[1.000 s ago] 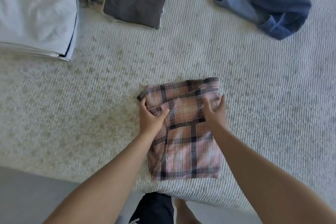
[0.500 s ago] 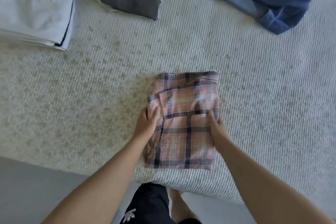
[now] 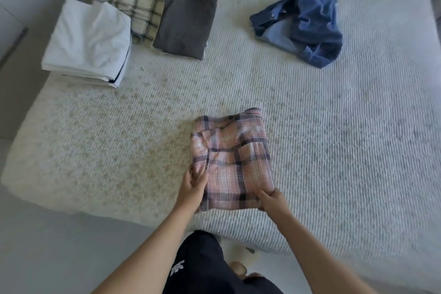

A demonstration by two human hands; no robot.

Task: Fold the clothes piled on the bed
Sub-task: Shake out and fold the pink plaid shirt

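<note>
A pink plaid shirt (image 3: 232,157), folded into a compact rectangle, lies on the white textured bed (image 3: 334,138) near its front edge. My left hand (image 3: 193,190) grips the shirt's near-left edge, fingers curled round the fabric. My right hand (image 3: 272,200) pinches the near-right corner, thumb on top. A crumpled blue denim shirt (image 3: 303,24) lies unfolded at the far right of the bed.
Folded clothes sit at the far left: a white stack (image 3: 90,40), a cream plaid piece (image 3: 136,11) and a dark grey piece (image 3: 186,25). The bed's front edge runs just below my hands; grey floor (image 3: 59,246) lies beyond it.
Both hands slid from the middle of the plaid shirt down to its near edge and now grip the corners. The camera view has pulled back and up.
</note>
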